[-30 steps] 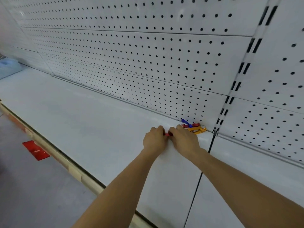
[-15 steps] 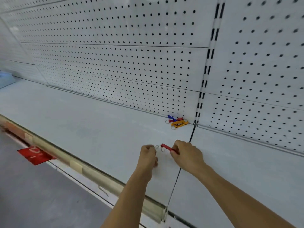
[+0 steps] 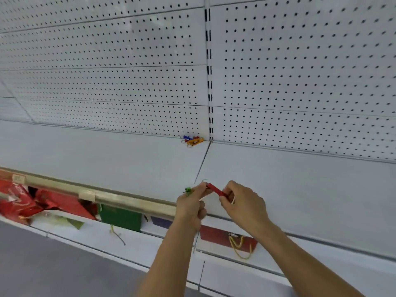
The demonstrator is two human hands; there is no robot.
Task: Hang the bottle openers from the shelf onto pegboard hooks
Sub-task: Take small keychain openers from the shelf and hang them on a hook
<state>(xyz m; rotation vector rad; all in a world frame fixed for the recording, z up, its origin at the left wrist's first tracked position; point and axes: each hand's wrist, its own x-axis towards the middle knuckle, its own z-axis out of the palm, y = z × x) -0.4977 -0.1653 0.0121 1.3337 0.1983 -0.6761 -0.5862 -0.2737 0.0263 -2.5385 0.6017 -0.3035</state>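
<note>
Both hands meet above the front part of the white shelf [image 3: 107,159], clamped on the ends of one red bottle opener [image 3: 215,190]. The left hand [image 3: 192,205] pinches its ring end between thumb and fingertips, and a small green piece [image 3: 188,190] sticks out of that same fist; whether it is another opener cannot be told. The right hand [image 3: 242,203] grips the opposite end of the red opener, which slopes down from left to right between the two hands. A thin metal ring [image 3: 205,181] shows faintly at its upper end. Well behind the hands, a small pile of bottle openers [image 3: 192,140], blue, red and yellow, lies at the back of the shelf, touching the foot of the white pegboard [image 3: 128,82], just left of the slotted upright [image 3: 209,67].
</note>
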